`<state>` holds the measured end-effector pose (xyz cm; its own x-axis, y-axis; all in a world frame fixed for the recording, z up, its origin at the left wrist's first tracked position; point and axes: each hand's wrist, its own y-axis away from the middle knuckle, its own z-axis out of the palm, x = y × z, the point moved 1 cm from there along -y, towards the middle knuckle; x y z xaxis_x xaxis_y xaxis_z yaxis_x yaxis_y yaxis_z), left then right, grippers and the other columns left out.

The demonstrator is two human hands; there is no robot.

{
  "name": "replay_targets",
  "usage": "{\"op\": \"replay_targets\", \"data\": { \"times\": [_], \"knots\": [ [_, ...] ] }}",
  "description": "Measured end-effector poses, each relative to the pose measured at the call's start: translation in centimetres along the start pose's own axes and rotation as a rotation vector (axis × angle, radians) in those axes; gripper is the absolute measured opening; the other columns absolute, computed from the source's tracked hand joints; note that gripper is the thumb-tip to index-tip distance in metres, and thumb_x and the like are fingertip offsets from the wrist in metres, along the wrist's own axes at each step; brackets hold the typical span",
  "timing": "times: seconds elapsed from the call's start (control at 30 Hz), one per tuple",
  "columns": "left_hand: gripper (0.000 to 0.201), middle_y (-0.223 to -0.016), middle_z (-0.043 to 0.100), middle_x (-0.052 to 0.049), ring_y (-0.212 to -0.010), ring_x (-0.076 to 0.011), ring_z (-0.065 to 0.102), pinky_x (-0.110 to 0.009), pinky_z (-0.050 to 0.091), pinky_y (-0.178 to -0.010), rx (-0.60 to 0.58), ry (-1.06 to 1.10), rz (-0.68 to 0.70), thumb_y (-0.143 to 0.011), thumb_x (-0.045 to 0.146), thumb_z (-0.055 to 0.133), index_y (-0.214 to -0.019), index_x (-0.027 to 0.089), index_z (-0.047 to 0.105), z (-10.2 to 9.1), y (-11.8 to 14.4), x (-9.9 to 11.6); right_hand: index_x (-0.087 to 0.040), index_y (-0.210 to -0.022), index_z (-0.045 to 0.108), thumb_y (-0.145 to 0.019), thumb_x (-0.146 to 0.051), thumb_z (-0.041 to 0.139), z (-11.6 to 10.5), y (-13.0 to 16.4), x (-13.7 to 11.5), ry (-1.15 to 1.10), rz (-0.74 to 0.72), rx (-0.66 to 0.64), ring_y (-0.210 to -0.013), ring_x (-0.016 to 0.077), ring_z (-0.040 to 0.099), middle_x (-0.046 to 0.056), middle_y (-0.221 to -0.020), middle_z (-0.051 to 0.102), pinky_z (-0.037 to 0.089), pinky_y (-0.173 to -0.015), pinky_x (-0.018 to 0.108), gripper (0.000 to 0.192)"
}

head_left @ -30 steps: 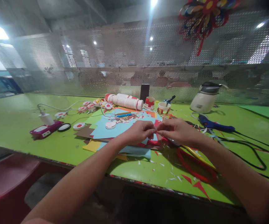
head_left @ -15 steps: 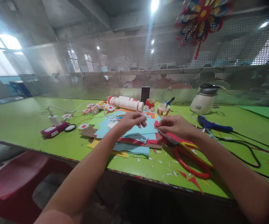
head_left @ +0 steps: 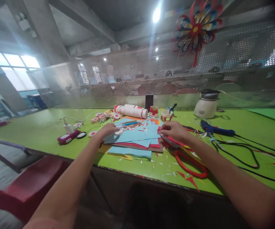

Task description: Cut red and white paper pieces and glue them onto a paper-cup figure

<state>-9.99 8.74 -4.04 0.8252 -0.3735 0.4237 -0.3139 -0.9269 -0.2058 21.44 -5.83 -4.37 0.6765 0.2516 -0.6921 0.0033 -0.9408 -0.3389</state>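
Head view: left hand (head_left: 109, 129) was stretched out over the left edge of the stack of light-blue paper sheets (head_left: 137, 135), fingers curled loosely downward next to a small white paper disc (head_left: 118, 132). Couldn't tell if it actually gripped the disc or just touched the paper.

Right hand (head_left: 173, 130) sat at the right edge of the same stack, fingers pinched together on a small red paper piece (head_left: 160, 128); a thin grey strip (head_left: 169, 141) ran out under the palm, contact unclear.

Red-handled scissors (head_left: 190, 165) lay flat on the green table (head_left: 32, 130), just below the right wrist, not held. Red and white paper offcuts (head_left: 175, 173) were scattered around them.

Further back: white-and-red paper roll (head_left: 131, 111) on its side, red-and-white paper cup (head_left: 154, 111) beside it, blue glue gun (head_left: 215, 129) with black cable to the right, white kettle (head_left: 205, 104) behind that. Magenta box (head_left: 67, 138) near the left. Red, blue and yellow paper pinwheel (head_left: 196, 27) hung on the mesh screen.
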Motion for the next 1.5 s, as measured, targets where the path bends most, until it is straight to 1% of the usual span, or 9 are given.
{"op": "replay_targets", "data": {
  "times": [0.17, 0.33, 0.43, 0.57, 0.73, 0.87, 1.2, 1.37, 1.5],
  "knots": [
    [0.065, -0.121, 0.059, -0.012, -0.107, -0.028, 0.055, -0.031, 0.042, -0.086, -0.092, 0.004, 0.02, -0.052, 0.042, 0.071, -0.11, 0.015, 0.061, 1.4, 0.3, -0.9, -0.015, -0.065, 0.065, -0.066, -0.025, 0.061, 0.3, 0.0, 0.0, 0.014, -0.012, 0.017, -0.059, 0.0153, 0.056, 0.005, -0.062, 0.065, 0.041, -0.056, 0.027, 0.011],
    [0.045, -0.106, 0.066, -0.012, -0.096, -0.0289, 0.059, -0.035, 0.043, -0.082, -0.066, 0.042, 0.079, -0.057, 0.039, 0.069, -0.095, 0.016, 0.067, 1.9, 0.6, -0.9, -0.014, -0.066, 0.066, -0.065, -0.023, 0.062, 0.2, 0.1, -0.2, 0.001, -0.017, 0.016, -0.058, 0.0146, 0.056, 0.004, -0.062, 0.065, 0.041, -0.056, 0.027, 0.01],
    [0.049, -0.104, 0.065, -0.014, -0.093, -0.0307, 0.059, -0.038, 0.043, -0.08, -0.033, 0.073, 0.12, -0.057, 0.042, 0.069, -0.098, 0.015, 0.065, 1.5, 1.0, -0.1, -0.014, -0.066, 0.066, -0.065, -0.024, 0.063, 0.0, 0.2, -0.4, -0.035, -0.01, 0.013, -0.058, 0.014, 0.055, 0.003, -0.061, 0.065, 0.042, -0.056, 0.027, 0.011],
    [0.07, -0.111, 0.061, -0.012, -0.096, -0.0278, 0.057, -0.036, 0.043, -0.081, -0.05, 0.132, 0.223, -0.06, 0.045, 0.069, -0.122, 0.019, 0.052, 2.0, 1.9, 3.8, -0.013, -0.068, 0.065, -0.066, -0.024, 0.063, 0.0, 0.3, -0.8, -0.116, 0.02, 0.011, -0.055, 0.0127, 0.055, 0.003, -0.06, 0.064, 0.044, -0.055, 0.026, 0.012],
    [0.079, -0.115, 0.057, -0.013, -0.097, -0.0249, 0.056, -0.035, 0.043, -0.083, -0.163, 0.238, 0.494, -0.062, 0.041, 0.07, -0.131, 0.017, 0.042, 5.5, 3.6, 11.5, -0.012, -0.07, 0.066, -0.069, -0.028, 0.062, 0.2, 0.3, -1.3, -0.149, 0.04, 0.052, -0.058, 0.0131, 0.057, 0.004, -0.062, 0.065, 0.045, -0.057, 0.025, 0.017],
    [0.084, -0.115, 0.056, -0.014, -0.09, -0.0226, 0.058, -0.034, 0.046, -0.076, -0.223, 0.362, 0.537, -0.064, 0.039, 0.069, -0.136, 0.015, 0.033, 7.7, 4.5, 14.5, -0.011, -0.069, 0.068, -0.068, -0.024, 0.062, 0.5, 0.2, -1.0, -0.079, 0.036, 0.068, -0.061, 0.0133, 0.057, 0.004, -0.066, 0.066, 0.043, -0.056, 0.024, 0.015],
    [0.08, -0.116, 0.056, -0.014, -0.094, -0.0232, 0.057, -0.037, 0.045, -0.082, -0.207, 0.421, 0.558, -0.067, 0.04, 0.067, -0.136, 0.017, 0.033, 8.4, 5.1, 14.0, -0.014, -0.054, 0.069, -0.068, -0.025, 0.061, 1.3, 1.0, -2.4, 0.168, 0.081, -0.038, -0.043, 0.0077, 0.04, -0.002, -0.042, 0.053, 0.026, -0.042, 0.022, 0.02],
    [0.081, -0.115, 0.056, -0.014, -0.096, -0.0245, 0.056, -0.038, 0.044, -0.083, -0.214, 0.446, 0.527, -0.065, 0.039, 0.069, -0.135, 0.017, 0.035, 8.0, 5.5, 14.0, -0.015, -0.053, 0.067, -0.073, -0.026, 0.056, 1.0, 0.7, -1.8, 0.233, 0.044, 0.055, -0.05, 0.0103, 0.044, 0.0, -0.048, 0.056, 0.03, -0.047, 0.023, 0.025],
    [0.082, -0.117, 0.055, -0.015, -0.097, -0.0251, 0.055, -0.039, 0.044, -0.084, -0.209, 0.458, 0.54, -0.065, 0.037, 0.07, -0.136, 0.018, 0.035, 7.6, 5.7, 14.1, -0.015, -0.062, 0.066, -0.071, -0.027, 0.06, 0.8, 0.4, -0.9, 0.165, 0.051, 0.106, -0.055, 0.0123, 0.051, 0.001, -0.057, 0.061, 0.036, -0.052, 0.024, 0.016]
  ]
}}
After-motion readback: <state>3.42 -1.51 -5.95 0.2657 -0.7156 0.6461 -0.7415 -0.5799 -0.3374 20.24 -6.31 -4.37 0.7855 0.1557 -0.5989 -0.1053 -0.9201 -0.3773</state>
